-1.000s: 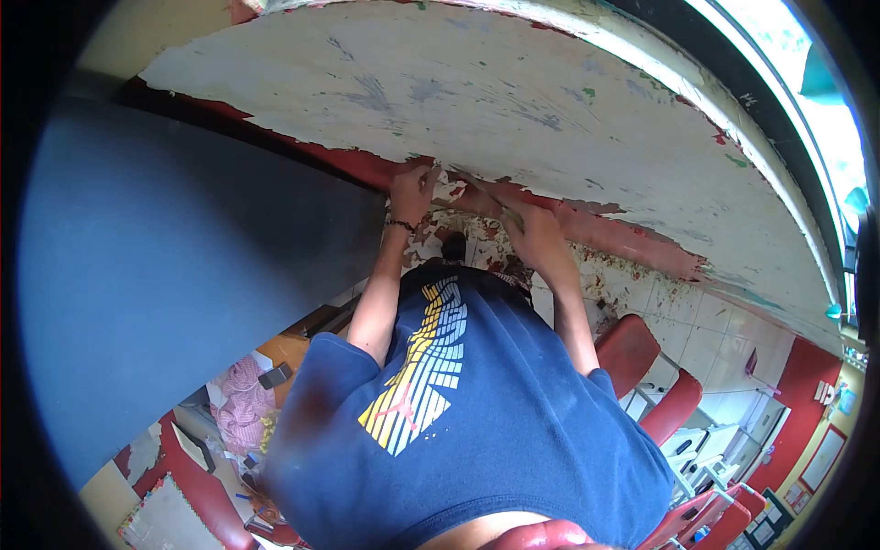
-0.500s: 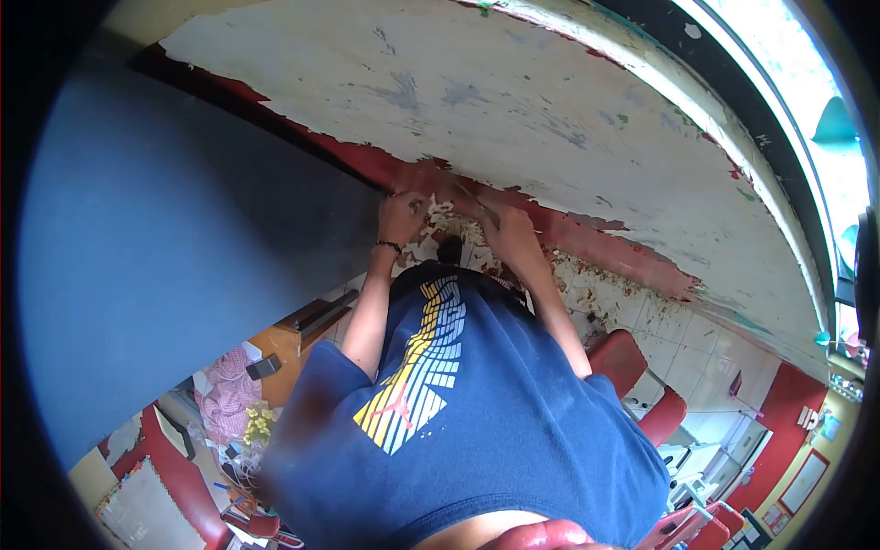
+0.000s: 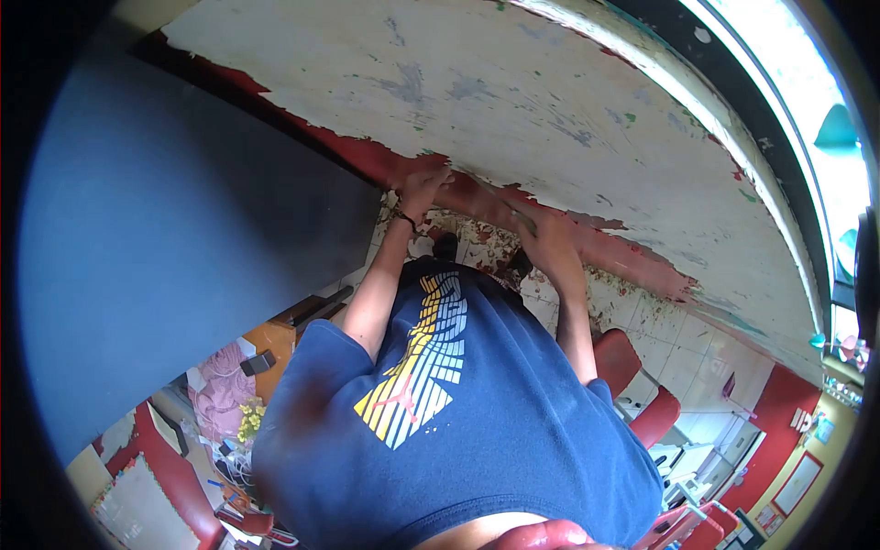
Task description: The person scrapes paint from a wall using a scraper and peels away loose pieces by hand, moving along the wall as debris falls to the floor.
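Observation:
My left hand [image 3: 422, 193], with a dark bracelet at the wrist, reaches to the wall with its fingers stretched out. Its fingertips are at the ragged lower edge of the pale paint [image 3: 513, 101], by the bare red strip [image 3: 481, 200]. In my right hand [image 3: 554, 246] is a thin scraper [image 3: 524, 222], partly hidden by the fingers. The blade slants up and left against the red strip and looks slightly blurred.
Paint flakes [image 3: 477, 240] litter the tiled floor below the wall. A large dark panel [image 3: 165, 247] stands at left. Red chairs [image 3: 616, 360] are at right. At lower left are a pink cloth bundle [image 3: 220, 390] and yellow flowers [image 3: 250, 419].
My left hand has moved up and right onto the wall, its fingers now stretched out. My right hand has shifted right and slightly down with the scraper.

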The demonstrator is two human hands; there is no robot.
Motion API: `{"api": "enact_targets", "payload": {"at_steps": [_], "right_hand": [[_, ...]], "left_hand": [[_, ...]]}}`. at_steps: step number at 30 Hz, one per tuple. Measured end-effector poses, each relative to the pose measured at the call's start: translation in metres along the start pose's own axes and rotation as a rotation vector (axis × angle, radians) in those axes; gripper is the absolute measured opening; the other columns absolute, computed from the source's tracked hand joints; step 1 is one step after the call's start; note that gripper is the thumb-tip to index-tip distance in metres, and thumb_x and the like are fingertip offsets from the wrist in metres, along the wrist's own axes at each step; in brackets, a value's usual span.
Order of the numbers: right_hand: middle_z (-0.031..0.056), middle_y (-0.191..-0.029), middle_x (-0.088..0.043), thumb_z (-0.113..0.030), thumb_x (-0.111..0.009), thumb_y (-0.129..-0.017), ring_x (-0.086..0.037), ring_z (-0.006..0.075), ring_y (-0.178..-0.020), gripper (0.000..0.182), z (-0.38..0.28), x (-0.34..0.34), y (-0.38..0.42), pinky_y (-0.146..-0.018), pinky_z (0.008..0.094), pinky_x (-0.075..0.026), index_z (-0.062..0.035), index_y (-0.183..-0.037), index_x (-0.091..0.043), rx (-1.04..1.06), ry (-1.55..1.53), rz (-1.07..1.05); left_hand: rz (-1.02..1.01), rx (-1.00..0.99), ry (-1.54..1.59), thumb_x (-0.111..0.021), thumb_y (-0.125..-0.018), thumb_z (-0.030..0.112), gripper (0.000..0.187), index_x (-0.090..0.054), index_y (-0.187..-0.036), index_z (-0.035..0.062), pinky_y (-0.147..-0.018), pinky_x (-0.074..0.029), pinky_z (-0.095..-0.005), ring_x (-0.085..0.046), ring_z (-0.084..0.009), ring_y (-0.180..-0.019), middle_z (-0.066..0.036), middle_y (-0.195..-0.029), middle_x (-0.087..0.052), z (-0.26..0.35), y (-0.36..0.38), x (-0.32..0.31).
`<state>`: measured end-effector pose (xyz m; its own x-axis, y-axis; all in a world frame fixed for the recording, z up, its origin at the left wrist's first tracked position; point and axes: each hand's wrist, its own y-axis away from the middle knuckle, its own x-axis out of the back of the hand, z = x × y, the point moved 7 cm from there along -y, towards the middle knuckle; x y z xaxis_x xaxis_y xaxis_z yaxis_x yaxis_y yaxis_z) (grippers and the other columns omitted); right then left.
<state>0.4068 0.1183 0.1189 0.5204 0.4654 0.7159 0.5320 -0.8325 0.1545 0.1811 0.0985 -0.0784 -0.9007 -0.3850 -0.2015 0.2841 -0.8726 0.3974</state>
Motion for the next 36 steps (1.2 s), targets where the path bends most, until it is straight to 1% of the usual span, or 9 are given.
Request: {"api": "enact_targets", "payload": {"at_steps": [3,6,8,12,20,23,31,32,36], "right_hand": [[0.0228,-0.099,-0.064,-0.018,-0.057,-0.086,-0.06,0.0393,-0.094,0.03,-0.009,-0.01,-0.015,-0.081,0.0462,-0.048,-0.0072,-0.113,-0.063,0.04,0.065,-0.002],[0.0213,-0.102,-0.063,-0.018,-0.057,-0.086,-0.06,0.0388,-0.095,0.029,-0.018,-0.011,-0.012,-0.082,0.0468,-0.049,-0.0067,-0.111,-0.063,0.058,0.124,0.006],[0.0205,-0.103,-0.063,-0.018,-0.057,-0.086,-0.06,0.0386,-0.095,0.028,-0.027,-0.003,-0.008,-0.082,0.0472,-0.049,-0.0063,-0.11,-0.063,0.069,0.124,0.021],[0.0208,-0.1,-0.064,-0.017,-0.057,-0.085,-0.06,0.0388,-0.094,0.03,-0.028,0.012,-0.002,-0.08,0.047,-0.049,-0.0069,-0.113,-0.062,0.032,0.079,0.014],[0.0244,-0.096,-0.064,-0.018,-0.057,-0.085,-0.06,0.0399,-0.094,0.032,-0.016,0.014,0.004,-0.083,0.0445,-0.047,-0.009,-0.116,-0.063,-0.041,0.056,0.011],[0.0242,-0.096,-0.064,-0.018,-0.057,-0.085,-0.06,0.0398,-0.095,0.033,-0.01,0.01,0.005,-0.084,0.0441,-0.047,-0.0091,-0.116,-0.063,-0.123,0.048,-0.04],[0.0223,-0.103,-0.063,-0.016,-0.057,-0.084,-0.06,0.0389,-0.094,0.029,-0.018,-0.01,-0.017,-0.085,0.0459,-0.047,-0.0045,-0.11,-0.063,0.165,0.091,0.066],[0.0223,-0.103,-0.063,-0.016,-0.057,-0.084,-0.06,0.0389,-0.094,0.029,-0.019,-0.009,-0.018,-0.085,0.0459,-0.047,-0.0045,-0.11,-0.063,0.17,0.092,0.065],[0.0216,-0.101,-0.064,-0.014,-0.057,-0.083,-0.06,0.0391,-0.095,0.03,-0.024,0.004,-0.016,-0.085,0.0454,-0.047,-0.0034,-0.11,-0.063,0.095,0.08,0.011]], "left_hand": [[-0.024,0.064,-0.001,-0.061,-0.09,0.025,0.034,-0.064,-0.106,-0.0053,-0.08,-0.049,-0.0267,-0.064,-0.0179,-0.093,-0.012,-0.103,-0.068,-0.007,-0.003,0.001],[-0.042,0.002,0.026,-0.061,-0.09,0.026,0.034,-0.064,-0.107,-0.0024,-0.078,-0.046,-0.0265,-0.063,-0.0149,-0.093,-0.009,-0.104,-0.068,-0.015,-0.011,0.004],[0.058,0.156,-0.006,-0.063,-0.087,0.029,0.034,-0.066,-0.107,0.0017,-0.074,-0.043,-0.0252,-0.063,-0.0124,-0.091,-0.006,-0.101,-0.069,-0.005,0.002,0.0],[0.064,0.168,0.102,-0.064,-0.085,0.032,0.034,-0.067,-0.106,0.0049,-0.073,-0.041,-0.0249,-0.063,-0.0119,-0.09,-0.004,-0.098,-0.07,-0.014,-0.005,0.003],[0.147,0.175,0.139,-0.064,-0.082,0.031,0.029,-0.066,-0.099,0.0077,-0.06,-0.042,-0.0248,-0.063,-0.0099,-0.075,-0.002,-0.087,-0.069,-0.017,-0.012,0.001],[0.196,0.23,0.096,-0.064,-0.081,0.03,0.026,-0.066,-0.095,0.0079,-0.059,-0.043,-0.0244,-0.062,-0.0095,-0.071,-0.002,-0.084,-0.069,-0.017,-0.009,0.0],[0.354,0.098,0.083,-0.064,-0.082,0.023,0.021,-0.066,-0.082,0.002,-0.056,-0.045,-0.0247,-0.059,-0.0108,-0.061,-0.005,-0.074,-0.067,-0.02,-0.007,-0.003],[0.363,0.035,0.075,-0.065,-0.082,0.019,0.022,-0.067,-0.076,-0.0018,-0.057,-0.046,-0.0251,-0.059,-0.0111,-0.06,-0.005,-0.07,-0.066,-0.018,-0.009,-0.001],[0.347,0.045,-0.045,-0.065,-0.083,0.02,0.022,-0.067,-0.076,-0.0016,-0.056,-0.046,-0.0252,-0.058,-0.0113,-0.059,-0.005,-0.069,-0.065,-0.015,-0.002,0.0]]}}
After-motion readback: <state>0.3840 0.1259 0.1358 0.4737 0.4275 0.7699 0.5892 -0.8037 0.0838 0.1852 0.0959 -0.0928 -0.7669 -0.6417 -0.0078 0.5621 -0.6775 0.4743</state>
